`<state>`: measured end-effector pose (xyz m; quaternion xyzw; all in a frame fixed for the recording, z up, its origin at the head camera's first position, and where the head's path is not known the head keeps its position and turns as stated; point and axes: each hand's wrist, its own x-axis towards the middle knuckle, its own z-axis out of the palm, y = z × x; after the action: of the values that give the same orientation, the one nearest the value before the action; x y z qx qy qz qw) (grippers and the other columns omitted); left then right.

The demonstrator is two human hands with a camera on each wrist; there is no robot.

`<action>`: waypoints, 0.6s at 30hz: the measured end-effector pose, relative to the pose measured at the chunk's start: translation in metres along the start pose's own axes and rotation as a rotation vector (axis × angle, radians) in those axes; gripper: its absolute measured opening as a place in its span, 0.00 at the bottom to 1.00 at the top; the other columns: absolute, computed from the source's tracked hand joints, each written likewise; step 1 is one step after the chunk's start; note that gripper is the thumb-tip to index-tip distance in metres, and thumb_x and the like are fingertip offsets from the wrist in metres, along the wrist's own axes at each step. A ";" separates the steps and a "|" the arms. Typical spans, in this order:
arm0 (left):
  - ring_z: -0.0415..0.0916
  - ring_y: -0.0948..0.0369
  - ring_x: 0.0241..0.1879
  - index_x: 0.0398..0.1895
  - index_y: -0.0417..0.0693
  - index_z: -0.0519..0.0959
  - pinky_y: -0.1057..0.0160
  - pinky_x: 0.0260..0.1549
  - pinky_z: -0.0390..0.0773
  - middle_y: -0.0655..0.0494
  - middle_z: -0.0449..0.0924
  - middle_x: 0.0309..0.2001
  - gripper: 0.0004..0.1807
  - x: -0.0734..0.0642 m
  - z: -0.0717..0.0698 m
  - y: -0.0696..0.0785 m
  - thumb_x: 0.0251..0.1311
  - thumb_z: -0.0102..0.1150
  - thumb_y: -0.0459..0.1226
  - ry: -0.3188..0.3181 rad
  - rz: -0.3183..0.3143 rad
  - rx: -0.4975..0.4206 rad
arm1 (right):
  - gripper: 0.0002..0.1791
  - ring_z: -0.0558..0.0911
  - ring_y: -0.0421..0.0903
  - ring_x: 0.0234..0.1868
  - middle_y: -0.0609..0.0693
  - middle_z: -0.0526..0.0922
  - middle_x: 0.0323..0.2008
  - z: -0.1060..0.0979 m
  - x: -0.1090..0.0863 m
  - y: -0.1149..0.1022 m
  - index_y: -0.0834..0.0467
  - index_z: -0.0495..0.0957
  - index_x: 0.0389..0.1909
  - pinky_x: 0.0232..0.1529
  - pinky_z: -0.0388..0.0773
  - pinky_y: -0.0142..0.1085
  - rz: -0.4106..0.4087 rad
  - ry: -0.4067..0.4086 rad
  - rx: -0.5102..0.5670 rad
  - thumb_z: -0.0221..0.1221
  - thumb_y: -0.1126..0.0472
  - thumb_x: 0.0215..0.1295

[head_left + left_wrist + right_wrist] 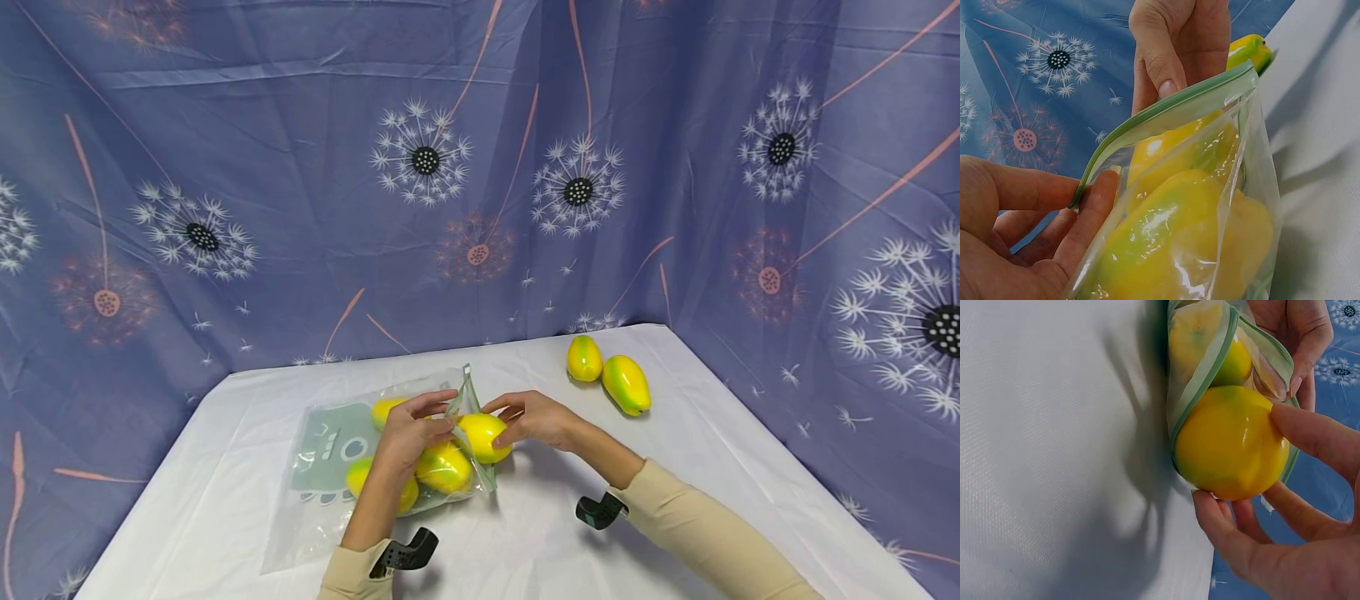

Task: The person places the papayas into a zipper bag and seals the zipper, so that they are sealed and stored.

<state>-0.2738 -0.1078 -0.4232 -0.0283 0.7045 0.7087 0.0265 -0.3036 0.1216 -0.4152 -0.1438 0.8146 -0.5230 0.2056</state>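
While facing a blue-purple curtain (322, 108) printed with white and coral dandelion heads, works with both hands over a white tablecloth (570, 533). Has a clear plastic bag (322, 454) lying on the cloth, printed with a gray-green cartoon face and turned with its open mouth toward the right. Wears beige sleeves (697, 525), pictured on both forearms. Pinches the bag's green-edged rim (1191, 92) between the fingers of the left hand (412, 429), with one fingertip reaching inside the opening. Grips a yellow fruit (483, 437) in the right hand (538, 417), with the fingertips spread around its rounded end and pressed to its glossy skin. Holds that fruit right in the bag's mouth, partly inside and partly out, between the parted green edges. Shows more yellow-and-green fruits (445, 468) within, visible through the clear plastic on both sides of the left forearm; cannot tell their exact count, with the arm covering part of the view. Has a rounder loose fruit (584, 358) and a longer loose fruit (626, 385) lying side by side near the cloth's far right corner, well apart from the bag. Carries a small black wrist device (408, 552) on each arm.
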 end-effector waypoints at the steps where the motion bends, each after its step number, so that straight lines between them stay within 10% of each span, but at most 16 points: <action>1: 0.82 0.56 0.42 0.56 0.43 0.84 0.58 0.43 0.88 0.44 0.79 0.52 0.23 0.000 0.000 0.000 0.56 0.64 0.23 -0.001 -0.001 -0.002 | 0.31 0.78 0.51 0.54 0.54 0.81 0.53 0.000 0.000 0.000 0.52 0.83 0.58 0.53 0.80 0.44 0.000 0.002 -0.011 0.76 0.63 0.48; 18: 0.81 0.56 0.40 0.57 0.40 0.83 0.57 0.41 0.88 0.40 0.78 0.53 0.23 -0.002 0.002 0.003 0.56 0.64 0.22 -0.015 0.000 -0.028 | 0.28 0.85 0.48 0.45 0.55 0.82 0.53 0.006 0.003 0.004 0.58 0.80 0.54 0.49 0.84 0.42 -0.010 0.008 -0.040 0.76 0.65 0.49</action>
<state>-0.2721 -0.1063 -0.4199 -0.0232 0.6942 0.7188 0.0315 -0.3038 0.1170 -0.4216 -0.1497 0.8250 -0.5082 0.1969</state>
